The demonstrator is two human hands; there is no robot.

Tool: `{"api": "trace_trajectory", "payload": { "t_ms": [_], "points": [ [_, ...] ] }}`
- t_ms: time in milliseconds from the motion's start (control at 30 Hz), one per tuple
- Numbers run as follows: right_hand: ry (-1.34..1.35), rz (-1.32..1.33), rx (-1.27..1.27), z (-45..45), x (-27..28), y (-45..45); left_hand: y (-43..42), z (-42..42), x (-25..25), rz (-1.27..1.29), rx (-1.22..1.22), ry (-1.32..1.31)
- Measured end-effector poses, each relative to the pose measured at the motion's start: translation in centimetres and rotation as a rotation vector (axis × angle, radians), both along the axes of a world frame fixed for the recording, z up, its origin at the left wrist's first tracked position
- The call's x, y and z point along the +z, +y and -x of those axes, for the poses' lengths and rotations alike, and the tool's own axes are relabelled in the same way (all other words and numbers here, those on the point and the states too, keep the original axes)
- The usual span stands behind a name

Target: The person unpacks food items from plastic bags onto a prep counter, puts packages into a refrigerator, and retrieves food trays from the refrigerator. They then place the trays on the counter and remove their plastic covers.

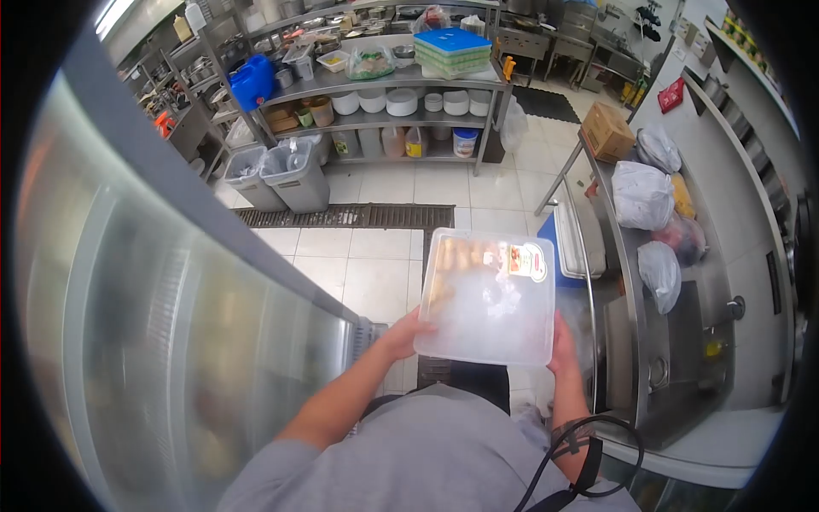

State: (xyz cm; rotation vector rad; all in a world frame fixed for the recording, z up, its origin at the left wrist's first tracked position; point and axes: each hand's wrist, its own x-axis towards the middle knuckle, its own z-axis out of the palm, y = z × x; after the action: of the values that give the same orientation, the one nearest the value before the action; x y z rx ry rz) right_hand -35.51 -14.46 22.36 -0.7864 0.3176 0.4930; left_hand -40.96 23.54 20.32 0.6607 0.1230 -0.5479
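Observation:
A square translucent plastic container point(486, 299) with a frosted lid is held up in front of my body. Near its upper right corner is a white and red label, and brownish food shows faintly through the upper left. My left hand point(405, 333) grips the container's lower left side, its fingers partly behind the box. On the opposite side, my right hand point(561, 344) holds the lower right edge. The container's underside is hidden.
A glass-fronted door point(171, 324) stands close on the left. Ahead is a steel shelf point(375, 81) with bowls and stacked trays; grey bins point(294, 175) stand below. At right, a steel counter point(627, 256) holds plastic bags point(642, 194) and a cardboard box point(607, 132), beside a blue cooler point(567, 247).

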Motion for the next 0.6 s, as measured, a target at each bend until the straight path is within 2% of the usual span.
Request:
{"api": "trace_trajectory", "payload": {
  "t_ms": [133,200,333,367,433,467,533,600],
  "points": [
    [-0.03,0.086,-0.027,-7.7,-3.8,-0.2,3.4,-7.9,-2.5,0.019,0.118,0.031],
    [0.162,0.331,0.029,-11.4,-6.8,-1.1,5.8,-12.4,-4.1,0.033,0.215,0.039],
    [0.377,0.415,0.084,-19.2,-19.3,-4.1,11.8,-22.3,-7.2,0.091,0.475,0.105],
    [0.368,0.398,0.088,-21.7,-20.1,-3.6,13.6,-25.0,-6.7,0.125,0.52,0.071],
    [0.615,0.715,0.21,-25.9,-21.1,-1.3,19.3,-30.3,-7.6,0.044,0.609,0.103],
    [0.62,0.712,0.219,-28.6,-21.7,0.0,21.6,-32.0,-8.0,-0.007,0.709,0.15],
    [0.449,0.776,0.445,-34.5,-22.7,2.0,25.8,-36.5,-6.6,-0.088,0.836,0.069],
    [0.299,0.846,0.581,-42.7,-20.0,7.2,29.3,-40.6,-3.8,-0.113,0.922,0.067]
  ]
}}
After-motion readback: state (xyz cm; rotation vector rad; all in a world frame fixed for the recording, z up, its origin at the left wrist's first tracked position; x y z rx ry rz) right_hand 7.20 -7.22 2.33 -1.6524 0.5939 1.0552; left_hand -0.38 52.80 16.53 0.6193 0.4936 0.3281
